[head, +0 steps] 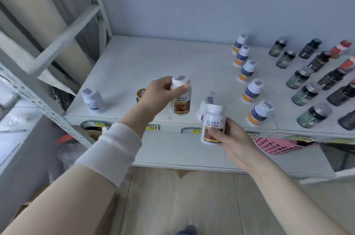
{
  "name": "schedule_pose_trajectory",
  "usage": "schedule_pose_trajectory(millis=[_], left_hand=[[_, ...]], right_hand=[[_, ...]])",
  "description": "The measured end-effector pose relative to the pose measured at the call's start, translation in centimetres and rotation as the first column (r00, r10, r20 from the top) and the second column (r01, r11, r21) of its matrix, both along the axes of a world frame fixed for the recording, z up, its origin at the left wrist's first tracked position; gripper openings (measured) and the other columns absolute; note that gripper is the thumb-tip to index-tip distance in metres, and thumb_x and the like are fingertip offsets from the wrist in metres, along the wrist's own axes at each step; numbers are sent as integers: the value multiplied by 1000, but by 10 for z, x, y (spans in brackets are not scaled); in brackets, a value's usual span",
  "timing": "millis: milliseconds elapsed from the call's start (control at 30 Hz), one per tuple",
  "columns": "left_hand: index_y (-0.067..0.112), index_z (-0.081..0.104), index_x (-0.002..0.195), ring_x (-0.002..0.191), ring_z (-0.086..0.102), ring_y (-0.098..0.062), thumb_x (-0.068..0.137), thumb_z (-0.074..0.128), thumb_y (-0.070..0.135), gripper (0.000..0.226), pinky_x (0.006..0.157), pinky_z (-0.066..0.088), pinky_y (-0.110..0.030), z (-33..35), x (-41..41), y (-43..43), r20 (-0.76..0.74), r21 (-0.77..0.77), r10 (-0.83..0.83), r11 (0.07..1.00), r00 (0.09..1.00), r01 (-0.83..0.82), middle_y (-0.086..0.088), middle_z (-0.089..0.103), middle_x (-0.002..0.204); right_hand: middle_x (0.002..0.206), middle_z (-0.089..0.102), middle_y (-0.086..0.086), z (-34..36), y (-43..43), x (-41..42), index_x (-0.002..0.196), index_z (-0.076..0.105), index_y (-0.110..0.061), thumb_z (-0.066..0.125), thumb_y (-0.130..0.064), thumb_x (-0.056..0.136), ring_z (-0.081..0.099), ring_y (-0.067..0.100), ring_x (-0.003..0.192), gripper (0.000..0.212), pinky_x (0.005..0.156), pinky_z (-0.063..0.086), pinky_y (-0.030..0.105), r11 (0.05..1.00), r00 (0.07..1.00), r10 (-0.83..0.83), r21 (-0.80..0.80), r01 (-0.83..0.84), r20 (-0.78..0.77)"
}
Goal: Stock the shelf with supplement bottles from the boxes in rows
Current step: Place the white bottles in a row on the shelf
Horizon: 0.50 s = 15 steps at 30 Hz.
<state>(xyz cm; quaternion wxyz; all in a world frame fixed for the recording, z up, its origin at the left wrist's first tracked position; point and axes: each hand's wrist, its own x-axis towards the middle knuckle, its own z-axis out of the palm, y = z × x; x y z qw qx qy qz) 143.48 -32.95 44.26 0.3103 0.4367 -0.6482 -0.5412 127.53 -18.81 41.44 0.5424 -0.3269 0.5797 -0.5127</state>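
Observation:
My left hand grips a white supplement bottle with a brown label by its cap, upright on the white shelf near the front edge. My right hand holds a second white bottle of the same kind by its lower body, just in front of the shelf edge. Another white bottle stands partly hidden behind it. A gold-lidded bottle peeks out behind my left wrist. A white bottle with a blue label stands at the shelf's left front.
A row of white bottles with orange bases runs front to back right of centre. Rows of dark bottles fill the right side. A pink basket sits on the lower level. The metal rack post is at left.

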Motion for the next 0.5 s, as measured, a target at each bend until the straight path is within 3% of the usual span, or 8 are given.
schedule_pose_trajectory(millis=[67, 133, 233, 300, 367, 500], left_hand=[[22, 53, 66, 43, 46, 7, 85, 68, 23, 24, 46, 33, -3, 3, -24, -17, 48, -16, -15, 1000, 999, 16, 20, 49, 43], [18, 60, 78, 54, 50, 5, 80, 72, 28, 16, 58, 41, -9, 5, -44, -38, 74, -15, -14, 1000, 997, 16, 17, 54, 53], [17, 63, 93, 74, 60, -10, 73, 79, 28, 27, 82, 52, -32, 5, -73, -75, 65, 2, -18, 1000, 998, 18, 8, 63, 75], [17, 63, 98, 80, 62, -12, 75, 77, 22, 27, 89, 51, -35, 3, -93, -100, 79, 7, -32, 999, 996, 31, 7, 65, 82], [19, 63, 101, 81, 62, -9, 77, 75, 21, 26, 87, 51, -30, -1, -112, -127, 98, 4, -51, 999, 994, 51, 10, 64, 83], [19, 65, 105, 82, 59, -8, 77, 75, 27, 31, 66, 43, -14, -20, -148, -182, 211, -80, -53, 994, 976, 71, 10, 64, 87]], right_hand=[[106, 66, 11, 6, -14, -21, 105, 56, -11, 88, -35, 50, 63, 21, 97, 68, 92, 48, 37, 1000, 1000, -20, -8, 20, 2], [109, 65, 12, 9, -29, -41, 109, 55, -7, 78, -17, 69, 61, 21, 98, 47, 96, 45, 38, 997, 997, -72, -12, 71, -18], [105, 67, 4, 10, -60, -65, 108, 56, -11, 78, -16, 70, 62, 15, 96, 44, 88, 47, 29, 994, 987, -103, -41, 99, -121], [101, 66, 1, 7, -85, -78, 100, 53, -20, 76, -8, 73, 62, 10, 89, 37, 81, 48, 23, 993, 980, -113, -51, 106, -165], [99, 63, -4, 0, -110, -87, 95, 49, -26, 76, -5, 72, 60, 5, 87, 40, 76, 48, 19, 992, 967, -119, -60, 108, -226], [93, 56, -15, -18, -160, -106, 102, 46, -24, 80, -9, 68, 56, 8, 89, 50, 75, 44, 19, 987, 881, -157, -58, 147, -446]])
